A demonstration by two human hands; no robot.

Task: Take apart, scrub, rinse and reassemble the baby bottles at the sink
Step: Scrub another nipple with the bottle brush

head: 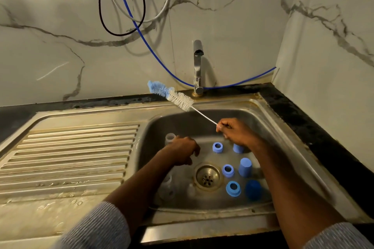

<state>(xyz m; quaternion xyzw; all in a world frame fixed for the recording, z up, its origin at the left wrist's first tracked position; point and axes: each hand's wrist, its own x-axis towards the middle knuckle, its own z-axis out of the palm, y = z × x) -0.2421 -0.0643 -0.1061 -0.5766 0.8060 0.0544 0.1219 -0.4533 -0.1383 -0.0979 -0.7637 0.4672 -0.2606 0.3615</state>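
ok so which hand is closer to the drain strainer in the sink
Left. The left hand hovers just up-left of the drain strainer; the right hand, pinching the bottle brush wire, sits farther back over the basin.

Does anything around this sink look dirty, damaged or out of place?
Yes. The sink rim is stained brownish, most around the tap base and the drain. Loose cables hang down the wall above. The blue rings and caps scattered in the basin are just bottle parts awaiting washing.
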